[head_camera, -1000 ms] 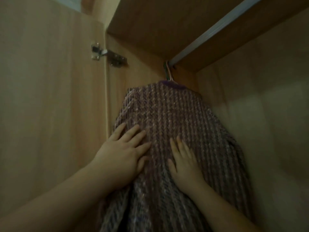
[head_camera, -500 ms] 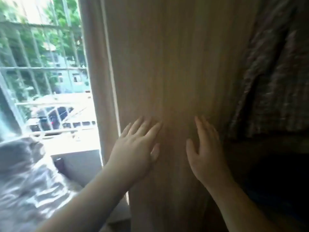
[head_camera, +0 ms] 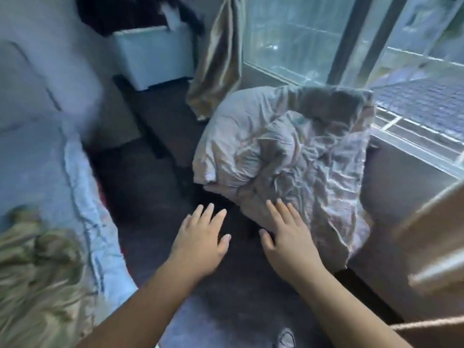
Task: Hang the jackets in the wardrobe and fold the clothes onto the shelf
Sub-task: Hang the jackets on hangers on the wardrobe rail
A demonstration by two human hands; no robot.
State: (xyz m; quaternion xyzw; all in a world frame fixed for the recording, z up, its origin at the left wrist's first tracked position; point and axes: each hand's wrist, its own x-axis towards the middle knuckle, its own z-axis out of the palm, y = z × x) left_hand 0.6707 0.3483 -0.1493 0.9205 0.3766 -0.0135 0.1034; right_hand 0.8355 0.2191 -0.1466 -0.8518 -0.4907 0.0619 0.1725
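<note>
**Dark floor, both grips bare**

Dark floor [head_camera: 155, 172] runs as an open lane from 6 to 11 o'clock, between the bed [head_camera: 30, 172] and a crumpled quilt [head_camera: 288, 156] at 2. The left grip [head_camera: 200, 242] and right grip [head_camera: 288, 239] hover released, fingers spread. Olive clothes [head_camera: 37, 272] lie heaped on the bed at 8, well apart from both grips. The heap's long axis is unreadable.

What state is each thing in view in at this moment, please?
Left hand, open, fingers straight, holding nothing.
Right hand, open, holding nothing.
Pale pink-grey quilt, crumpled in a heap.
Olive-tan garment, crumpled, unfolded, on the light blue bed.
White storage box, dark clothes piled on top.
Tan curtain, hanging gathered.
</note>
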